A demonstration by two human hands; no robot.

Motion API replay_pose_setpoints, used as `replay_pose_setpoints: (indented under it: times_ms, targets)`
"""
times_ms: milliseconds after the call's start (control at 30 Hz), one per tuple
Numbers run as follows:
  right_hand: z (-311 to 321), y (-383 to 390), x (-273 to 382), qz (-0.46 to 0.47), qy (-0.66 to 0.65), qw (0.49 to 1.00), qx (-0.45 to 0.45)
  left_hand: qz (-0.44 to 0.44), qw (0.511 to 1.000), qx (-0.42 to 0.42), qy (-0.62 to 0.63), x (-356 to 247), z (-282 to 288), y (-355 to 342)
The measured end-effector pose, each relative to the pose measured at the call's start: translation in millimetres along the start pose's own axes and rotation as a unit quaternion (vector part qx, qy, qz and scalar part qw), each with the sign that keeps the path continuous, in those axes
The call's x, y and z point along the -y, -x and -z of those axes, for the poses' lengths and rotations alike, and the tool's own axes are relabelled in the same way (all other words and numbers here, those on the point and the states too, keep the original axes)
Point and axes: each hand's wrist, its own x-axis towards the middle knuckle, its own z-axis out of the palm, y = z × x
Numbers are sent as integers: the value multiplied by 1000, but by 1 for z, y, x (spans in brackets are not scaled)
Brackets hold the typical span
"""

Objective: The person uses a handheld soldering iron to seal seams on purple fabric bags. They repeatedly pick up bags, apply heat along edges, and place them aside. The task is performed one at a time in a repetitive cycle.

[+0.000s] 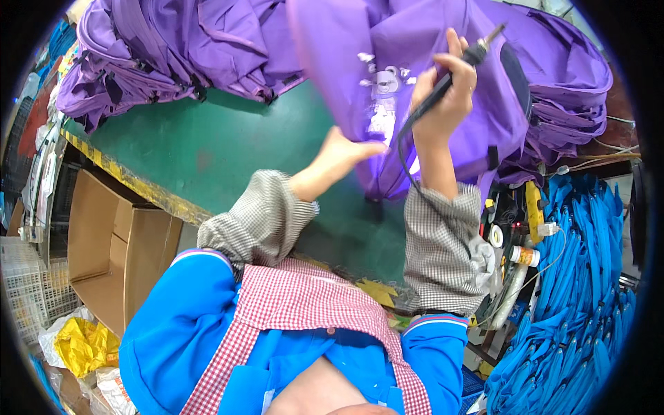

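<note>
Grasping a soldering iron point(476, 54) in my right hand point(447, 102), I'm likely heat-trimming the purple bag point(408, 45); my left hand point(337, 156), grip unclear, should next steady it

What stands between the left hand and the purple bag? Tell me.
Nothing visible. The left hand is at the edge of the purple bag, its thumb overlapping it in view. The black tool in the right hand is farther right, not between them.
</note>
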Motion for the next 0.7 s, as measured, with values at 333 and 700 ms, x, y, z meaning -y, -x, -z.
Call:
replay_pose_setpoints:
  times_ms: [333, 700]
  targets:
    - [-3, 23, -16, 70, 59, 993, 79, 14, 992, 59, -110, 34, -15, -11]
    - [115, 97, 63, -10, 12, 992, 124, -40, 998, 28, -25, 34, -11, -26]
